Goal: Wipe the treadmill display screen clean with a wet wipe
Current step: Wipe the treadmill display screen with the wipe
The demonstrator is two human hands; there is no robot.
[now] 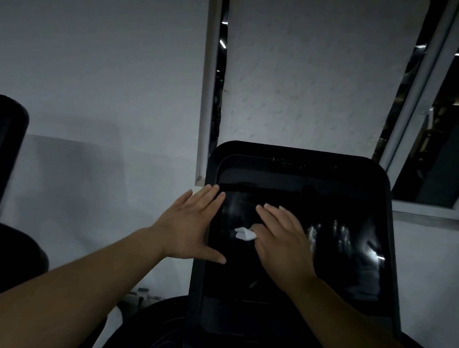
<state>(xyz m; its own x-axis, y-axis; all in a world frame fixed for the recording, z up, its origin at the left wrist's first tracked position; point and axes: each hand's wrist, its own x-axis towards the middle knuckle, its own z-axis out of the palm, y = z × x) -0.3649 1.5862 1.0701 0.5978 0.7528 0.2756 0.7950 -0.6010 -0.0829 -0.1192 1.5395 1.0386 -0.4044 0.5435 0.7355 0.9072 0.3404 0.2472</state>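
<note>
— Evidently mid-wipe: where is the cloth?

— The wet wipe (pixel 245 234), a small white wad, lies on the left half of the treadmill display screen (pixel 295 235), pressed under the right hand (pixel 284 234); a corner pokes out at nine o'clock of the palm. That hand's fingers (pixel 270 212) lie flat and close together, pinning the wipe rather than pinching it.

— And the other hand?

— The left hand (pixel 190 226) is spread open, empty, braced on the console's edge at nine o'clock of the screen.

— How should the wipe behave?

— Probably light, limp and damp; it should bunch or slide easily. Flat-palm pressure on its middle looks the safest hold. The dark glass looks smooth and slick, streaked towards three o'clock.
</note>
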